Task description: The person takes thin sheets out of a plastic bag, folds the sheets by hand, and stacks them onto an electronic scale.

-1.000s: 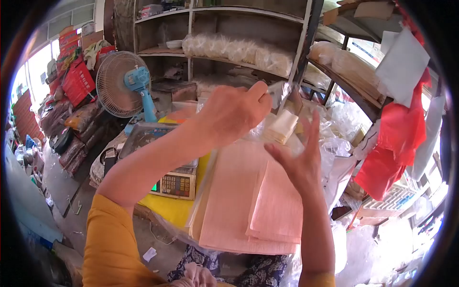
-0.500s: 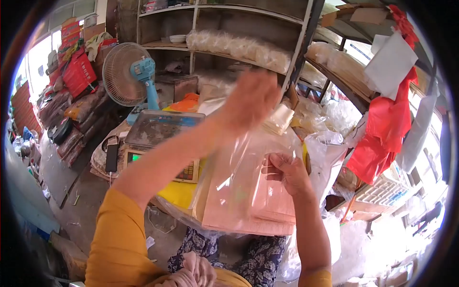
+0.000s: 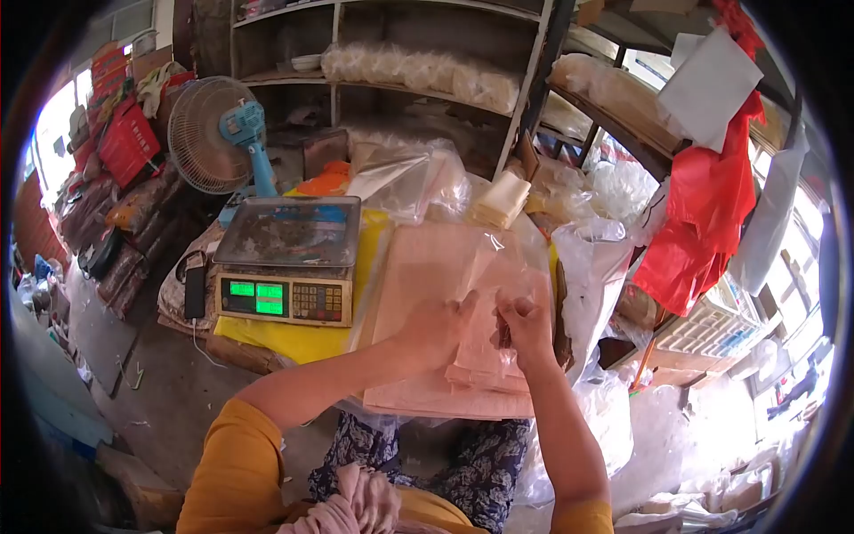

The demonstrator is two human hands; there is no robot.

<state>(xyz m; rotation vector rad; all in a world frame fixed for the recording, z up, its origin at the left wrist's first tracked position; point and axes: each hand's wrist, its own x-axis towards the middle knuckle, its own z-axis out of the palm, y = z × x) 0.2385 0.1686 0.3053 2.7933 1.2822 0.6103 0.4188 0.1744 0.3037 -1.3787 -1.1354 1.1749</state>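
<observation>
A smaller stack of thin, see-through plastic bags (image 3: 476,363) lies on a broad pink pile of flat sheets (image 3: 405,267) in front of me. My right hand (image 3: 527,331) is closed in a pinch on the clear plastic at the stack's right side. From the left, my left hand (image 3: 438,331) reaches the stack's other edge with curled fingers; what they hold, if anything, is hidden. A small gap separates the two hands. Loose clear plastic bags (image 3: 400,182) lie beyond the pink pile, beside a folded cream-coloured bundle (image 3: 503,198).
A digital scale (image 3: 285,298) with a lit green display stands left of the pile on yellow sheeting (image 3: 276,338). Behind it are a blue fan (image 3: 245,133) and shelves holding wrapped bundles (image 3: 418,76). Red plastic bags (image 3: 694,222) hang at the right.
My left hand has come down from above the back of the pile to the stack's left edge. Clear plastic stretched over the pile now lies at the back. My right hand remains at the stack.
</observation>
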